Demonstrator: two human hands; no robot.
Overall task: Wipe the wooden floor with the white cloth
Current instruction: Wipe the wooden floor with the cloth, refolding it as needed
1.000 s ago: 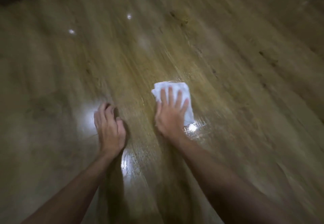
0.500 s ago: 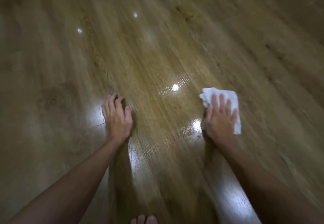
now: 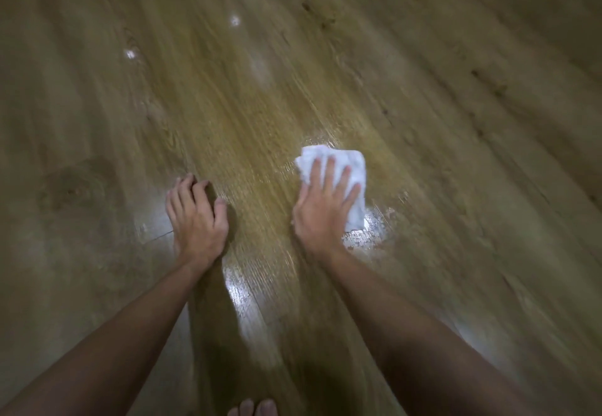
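your right hand (image 3: pixel 325 207) lies flat on the white cloth (image 3: pixel 338 168), fingers straight and spread, palm down. judgement: the spread fingers load the folded cloth evenly against the wooden floor (image 3: pixel 456 122), so it drags as one pad and does not bunch. the cloth shows beyond the fingertips and along the little-finger side; the rest is hidden under the palm.

your left hand (image 3: pixel 195 220) is on bare floor, just to the left of the right hand, with a strip of plank between them. its fingers look bent, tips down on the boards, holding nothing. judgement: it serves as a prop for your weight while you lean forward, not as a working hand. the hands are apart, and the left one does not touch the cloth.

glossy patches lie just beside the cloth's near edge and between your forearms; whether that is moisture or only lamp reflection, you cannot tell. toes (image 3: pixel 252 409) show at the bottom edge of the view, well behind both hands. the frame is motion-blurred, so the plank seams are uncertain.
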